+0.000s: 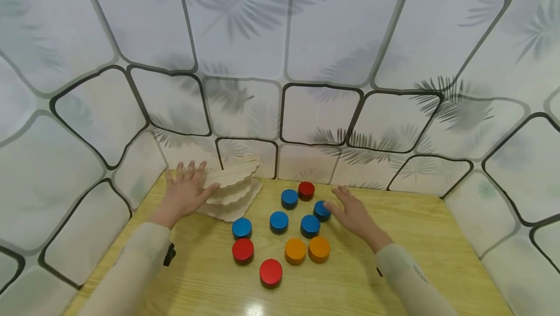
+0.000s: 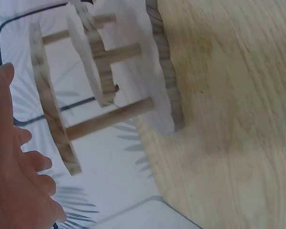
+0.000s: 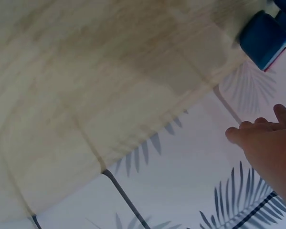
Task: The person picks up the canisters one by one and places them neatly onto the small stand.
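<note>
A tiered wooden stand (image 1: 234, 192) with scalloped shelves stands at the back left of the table; dowels join its layers (image 2: 109, 119) in the left wrist view. The left hand (image 1: 185, 194) is spread beside its left side, fingers extended, holding nothing; in the left wrist view the hand (image 2: 23, 167) is apart from the shelves. The right hand (image 1: 356, 216), fingers extended and empty, hovers by a blue disc (image 1: 322, 211); whether it touches cannot be told. In the right wrist view the hand (image 3: 267, 143) is apart from a blue disc (image 3: 263, 40).
Several more blue discs (image 1: 278, 222) lie mid-table, with a red disc (image 1: 306, 190) behind them. Two orange discs (image 1: 295, 251) and two red discs (image 1: 271, 272) lie nearer the front. A patterned wall covering (image 1: 323, 116) borders the wooden table (image 1: 420, 257) at the back and sides.
</note>
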`<act>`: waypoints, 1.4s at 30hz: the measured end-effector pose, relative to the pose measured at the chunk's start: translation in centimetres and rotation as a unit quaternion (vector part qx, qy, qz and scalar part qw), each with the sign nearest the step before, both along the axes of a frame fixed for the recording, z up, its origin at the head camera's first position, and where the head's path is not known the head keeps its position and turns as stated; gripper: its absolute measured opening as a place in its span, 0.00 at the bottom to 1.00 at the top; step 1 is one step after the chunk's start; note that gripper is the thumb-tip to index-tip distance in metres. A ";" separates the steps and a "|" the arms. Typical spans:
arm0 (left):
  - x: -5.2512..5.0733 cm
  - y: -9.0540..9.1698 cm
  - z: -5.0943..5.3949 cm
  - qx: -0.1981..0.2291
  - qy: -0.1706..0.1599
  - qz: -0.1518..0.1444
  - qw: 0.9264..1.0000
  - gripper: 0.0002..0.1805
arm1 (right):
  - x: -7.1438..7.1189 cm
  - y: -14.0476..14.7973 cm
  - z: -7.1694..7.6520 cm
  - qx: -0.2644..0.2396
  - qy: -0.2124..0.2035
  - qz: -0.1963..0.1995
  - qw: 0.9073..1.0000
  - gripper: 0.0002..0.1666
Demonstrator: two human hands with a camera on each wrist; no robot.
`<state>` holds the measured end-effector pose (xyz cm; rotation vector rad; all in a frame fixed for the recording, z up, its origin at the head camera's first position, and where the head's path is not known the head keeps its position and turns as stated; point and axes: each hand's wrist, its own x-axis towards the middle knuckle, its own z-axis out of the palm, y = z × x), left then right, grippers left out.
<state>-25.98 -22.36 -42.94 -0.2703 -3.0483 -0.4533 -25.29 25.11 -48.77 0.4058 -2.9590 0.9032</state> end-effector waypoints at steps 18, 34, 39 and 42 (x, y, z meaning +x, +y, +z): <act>-0.1 -2.8 -1.7 0.040 -0.035 0.025 0.998 0.59 | 0.1 1.3 -3.3 -0.176 -0.104 -0.030 0.978 0.47; -0.1 -2.8 -2.2 0.071 -0.031 0.033 0.996 0.61 | -0.4 0.7 -4.3 -0.184 -0.103 -0.007 0.978 0.45; 0.1 -2.8 -2.2 0.079 -0.029 0.034 0.996 0.61 | -0.5 0.6 -4.5 -0.184 -0.099 -0.015 0.978 0.45; 0.1 -2.8 -2.2 0.082 -0.029 0.035 0.996 0.60 | -0.5 0.6 -4.6 -0.179 -0.093 -0.017 0.979 0.44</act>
